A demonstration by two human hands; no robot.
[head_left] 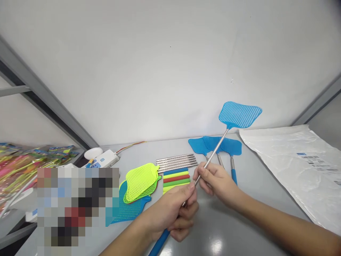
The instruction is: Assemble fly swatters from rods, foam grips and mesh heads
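Both hands grip one fly swatter [239, 115] with a blue mesh head, a thin metal rod and a blue handle. My left hand [179, 211] is closed round the lower rod, just above the handle. Higher up, my right hand [213, 177] pinches the rod between thumb and fingers. The swatter slants up to the right, above the table. Behind it lie several blue fly swatters [231, 146], partly hidden by my right hand. To the left are several metal rods [176, 161], coloured handles [176, 179], yellow-green swatter heads [141, 179] and a blue swatter head [131, 209].
A white plastic mailing bag [295, 163] covers the table's right side. A power strip [105, 160] with thin wires and a white round object [93, 153] lie at the back left. Packaged colourful items [21, 170] fill the far left. A white wall [170, 71] rises behind.
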